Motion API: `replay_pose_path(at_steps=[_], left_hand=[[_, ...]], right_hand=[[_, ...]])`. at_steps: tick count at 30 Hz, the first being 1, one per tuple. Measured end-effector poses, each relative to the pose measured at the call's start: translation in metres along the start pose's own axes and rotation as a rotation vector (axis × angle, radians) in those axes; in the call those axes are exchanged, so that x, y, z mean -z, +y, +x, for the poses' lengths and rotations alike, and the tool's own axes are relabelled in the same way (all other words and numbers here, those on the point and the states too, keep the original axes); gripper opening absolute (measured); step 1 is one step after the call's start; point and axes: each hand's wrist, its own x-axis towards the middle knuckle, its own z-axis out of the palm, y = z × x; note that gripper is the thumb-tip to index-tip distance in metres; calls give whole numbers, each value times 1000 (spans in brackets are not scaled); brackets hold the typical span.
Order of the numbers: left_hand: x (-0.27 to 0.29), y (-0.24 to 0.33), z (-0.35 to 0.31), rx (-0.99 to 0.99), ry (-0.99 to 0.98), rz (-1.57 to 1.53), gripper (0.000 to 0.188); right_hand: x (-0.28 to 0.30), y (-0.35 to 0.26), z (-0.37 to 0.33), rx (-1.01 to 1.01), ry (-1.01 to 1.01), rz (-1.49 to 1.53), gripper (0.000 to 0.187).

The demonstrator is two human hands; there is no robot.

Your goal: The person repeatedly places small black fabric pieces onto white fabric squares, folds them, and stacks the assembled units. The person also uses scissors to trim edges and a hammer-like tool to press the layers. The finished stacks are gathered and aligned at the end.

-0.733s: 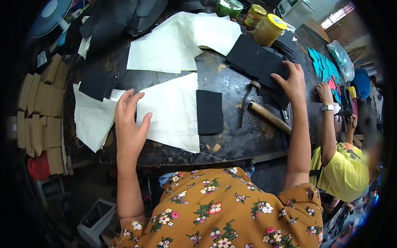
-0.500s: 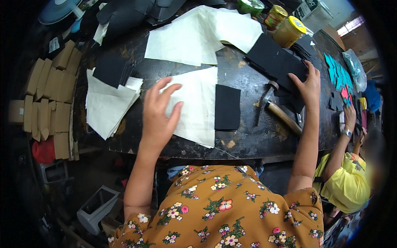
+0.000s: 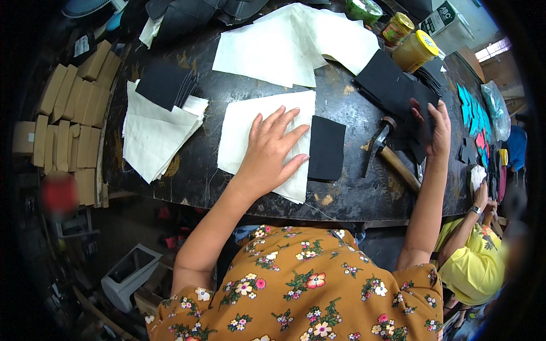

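Observation:
My left hand (image 3: 277, 142) lies with fingers spread on a stack of white fabric pieces (image 3: 236, 128) near the table's front. A black rectangular piece (image 3: 327, 149) sticks out from the stack's right edge. On the right, my right hand (image 3: 437, 131) is at the edge of a pile of black pieces (image 3: 392, 85). Its thumb and fingers are apart, and the dark material behind them hides whether they touch a piece. Left of that forearm lies a hammer (image 3: 398, 165) with a wooden handle and a dark metal head.
More white fabric (image 3: 267, 51) spreads across the back. Further left, black pieces (image 3: 165, 85) rest on another white stack (image 3: 151, 136). A yellow-lidded jar (image 3: 415, 51) stands at the back right. Brown cardboard boxes (image 3: 71, 96) are piled left of the table. A person in yellow (image 3: 475, 258) works at the right.
My left hand has moved right and come down onto the white fabric. My right hand has turned, its fingers now pointing up beside the black pile.

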Motion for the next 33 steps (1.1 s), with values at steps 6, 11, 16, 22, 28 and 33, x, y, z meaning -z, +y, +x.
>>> replay_pose_path(at_steps=[6, 11, 16, 22, 28, 33], left_hand=[[-2, 0, -4, 16, 31, -28, 58], [6, 4, -12, 26, 20, -74, 59], [3, 7, -20, 60, 10, -125, 64], [0, 2, -21, 54, 44, -183, 66], [-1, 2, -21, 54, 52, -199, 71], [-2, 3, -21, 54, 43, -172, 79]], right_hand=[[-46, -20, -47, 198, -64, -24, 60], [-108, -11, -110, -74, -414, -416, 23], [-152, 12, -124, 112, -572, -570, 20], [-165, 24, -128, 36, -559, -567, 21], [-166, 26, -131, 36, -538, -591, 22], [-166, 29, -131, 114, -554, -620, 26]])
